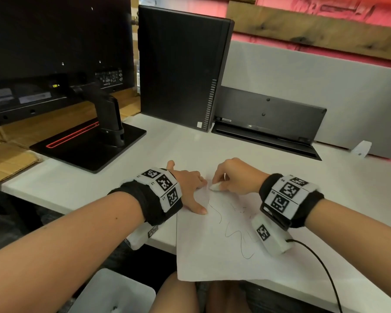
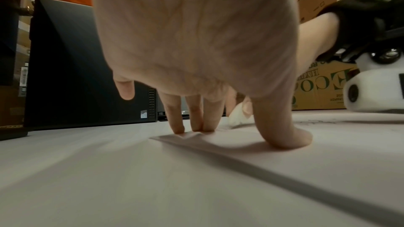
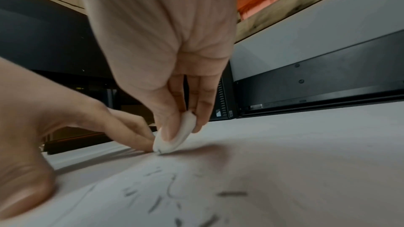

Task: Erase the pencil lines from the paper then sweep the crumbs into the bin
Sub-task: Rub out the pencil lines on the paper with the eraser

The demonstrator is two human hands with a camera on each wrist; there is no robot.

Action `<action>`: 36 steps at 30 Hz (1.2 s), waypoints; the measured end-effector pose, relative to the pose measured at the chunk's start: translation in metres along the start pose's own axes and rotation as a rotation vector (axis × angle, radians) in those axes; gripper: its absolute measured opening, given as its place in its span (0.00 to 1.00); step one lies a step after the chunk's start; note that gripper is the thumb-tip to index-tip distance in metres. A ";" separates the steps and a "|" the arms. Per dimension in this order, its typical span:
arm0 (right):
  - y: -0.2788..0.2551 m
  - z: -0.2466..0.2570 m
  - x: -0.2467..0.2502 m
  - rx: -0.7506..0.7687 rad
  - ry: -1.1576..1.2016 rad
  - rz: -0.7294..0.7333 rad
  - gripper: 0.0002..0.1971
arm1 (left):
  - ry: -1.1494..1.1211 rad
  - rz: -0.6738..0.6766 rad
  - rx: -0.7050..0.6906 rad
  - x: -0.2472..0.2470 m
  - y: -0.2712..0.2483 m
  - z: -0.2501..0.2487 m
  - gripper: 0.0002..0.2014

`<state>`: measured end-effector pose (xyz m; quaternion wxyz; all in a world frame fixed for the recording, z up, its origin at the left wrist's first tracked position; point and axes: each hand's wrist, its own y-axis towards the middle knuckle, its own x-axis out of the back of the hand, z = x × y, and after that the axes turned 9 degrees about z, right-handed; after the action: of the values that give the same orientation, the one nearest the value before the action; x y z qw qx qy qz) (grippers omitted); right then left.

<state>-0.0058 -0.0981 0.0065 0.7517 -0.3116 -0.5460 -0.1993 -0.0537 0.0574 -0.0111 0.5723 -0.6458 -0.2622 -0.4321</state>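
A white sheet of paper [image 1: 212, 256] lies at the desk's front edge, with thin pencil squiggles [image 1: 235, 233] across its middle. My left hand [image 1: 190, 190] presses flat on the sheet's upper left corner, fingers and thumb spread; the left wrist view shows its fingertips [image 2: 179, 129] rucking the paper [image 2: 240, 161] slightly. My right hand [image 1: 226, 177] pinches a small white eraser [image 1: 216, 187] between thumb and fingers. The eraser [image 3: 174, 137] has its tip down on the sheet, beside the left fingers. Dark eraser crumbs [image 3: 231, 193] and faint line remnants [image 3: 170, 187] lie in front of it.
A white bin [image 1: 113, 290] stands below the desk edge at lower left, beside my knees. A monitor base [image 1: 88, 147], a black computer tower [image 1: 181, 68] and a black cable tray [image 1: 269, 125] line the back of the white desk [image 1: 336, 188]. A black cable [image 1: 325, 272] trails from my right wrist.
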 end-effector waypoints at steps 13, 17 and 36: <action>0.001 0.001 0.002 0.000 -0.012 0.000 0.10 | 0.039 -0.022 0.001 -0.001 0.000 0.001 0.42; 0.000 0.003 -0.006 0.015 -0.022 0.023 0.09 | 0.034 -0.028 -0.003 -0.001 0.001 0.002 0.41; -0.023 0.014 -0.012 0.124 -0.004 0.125 0.09 | 0.036 -0.031 -0.009 -0.001 -0.002 0.000 0.40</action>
<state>-0.0344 -0.1053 0.0039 0.7793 -0.2982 -0.5386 -0.1171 -0.0559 0.0585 -0.0113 0.5673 -0.6364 -0.2597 -0.4535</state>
